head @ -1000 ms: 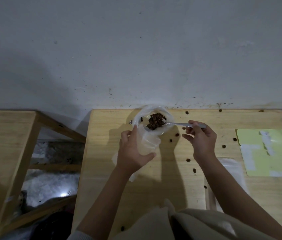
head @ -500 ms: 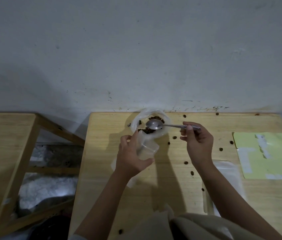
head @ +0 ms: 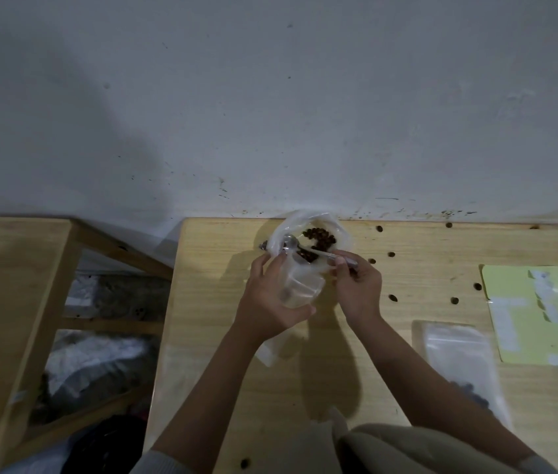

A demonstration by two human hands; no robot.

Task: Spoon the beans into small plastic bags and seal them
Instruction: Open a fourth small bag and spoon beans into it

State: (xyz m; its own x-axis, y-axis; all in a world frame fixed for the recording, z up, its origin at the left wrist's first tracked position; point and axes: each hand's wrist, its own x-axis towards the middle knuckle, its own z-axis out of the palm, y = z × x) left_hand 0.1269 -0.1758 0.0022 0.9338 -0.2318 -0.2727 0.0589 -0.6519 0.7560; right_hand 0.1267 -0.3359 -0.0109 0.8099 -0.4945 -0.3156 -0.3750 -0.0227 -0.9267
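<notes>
From the head camera, you are looking down at a pale wooden desk (head: 229,378) pushed against a grey wall (head: 270,97). Your left hand (head: 270,299) is curling its fingers and thumb around a small clear plastic bag (head: 301,289), holding it just above the desk with its mouth pointing toward twelve o'clock. Your right hand (head: 359,292) is pinching the handle of a metal spoon (head: 305,249), fingers bent tight on it; the spoon's bowl is sitting at the mouth of the small bag, over toward your left fingertips, and I cannot tell whether anything is in it. Just beyond, at twelve o'clock from both hands, a larger open plastic bag (head: 311,230) is lying by the wall with the brown beans (head: 318,241) piled inside, the spoon's handle crossing over them. Loose beans are dotting the desk at two and three o'clock from your right hand. At four o'clock from that hand, a flat clear pouch (head: 455,354) is lying beside your forearm, dark beans showing at its near end. A yellow-green sheet (head: 544,313) is resting at the desk's right edge. At nine o'clock, a second wooden desk (head: 7,268) is standing apart.
</notes>
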